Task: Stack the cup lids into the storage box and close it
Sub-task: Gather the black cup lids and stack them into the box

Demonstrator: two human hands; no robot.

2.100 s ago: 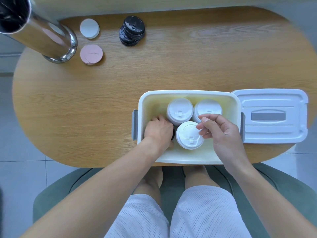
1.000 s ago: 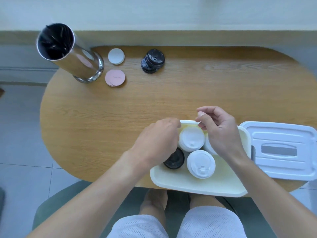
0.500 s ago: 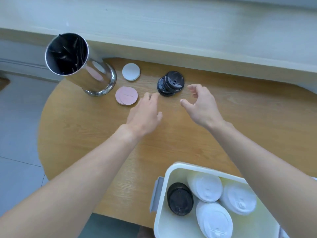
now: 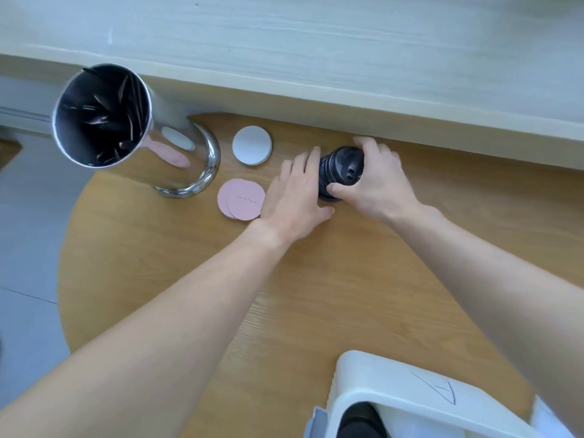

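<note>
Both hands have reached the black lids [image 4: 339,172] at the table's [image 4: 316,295] far edge: right hand [image 4: 376,181] grasps them, left hand [image 4: 297,194] flat alongside, apparently steadying them, for carrying to the box [image 4: 410,396].

A shiny metal canister [image 4: 132,131] stands on the wooden table [image 4: 284,295] near pink coasters [image 4: 241,199] and a white coaster [image 4: 252,145].

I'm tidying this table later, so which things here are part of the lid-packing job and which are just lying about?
Part of the job:
black lids, held between left hand and right hand
storage box, with a black lid inside

Lying about:
metal cylinder
white disc
pink discs
</note>
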